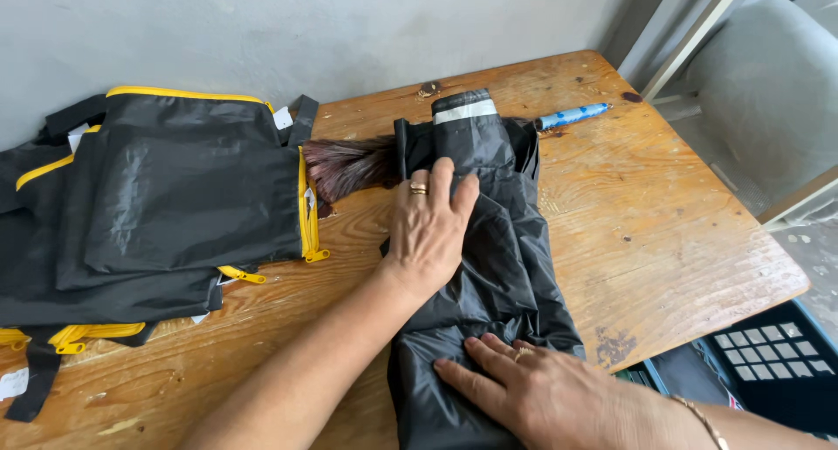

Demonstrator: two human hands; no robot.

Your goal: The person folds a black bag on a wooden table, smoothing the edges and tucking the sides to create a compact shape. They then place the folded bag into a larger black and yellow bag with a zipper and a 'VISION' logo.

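A folded black fabric bag [502, 267] lies lengthwise on the wooden table [663, 232]. My left hand [429, 227] rests flat on its upper part, fingers together, a ring on one finger. On the bag's near end my right hand [532, 389] presses palm down, fingers spread slightly. A white strip [464, 110] shows at the bag's far end. Neither hand grips anything.
A stack of black bags with yellow zippers [166, 206] lies at the table's left. A dark feather duster [349, 166] with a blue handle [572, 116] lies behind the folded bag. A dark crate [772, 363] sits below the table's right edge, and a grey wall stands behind.
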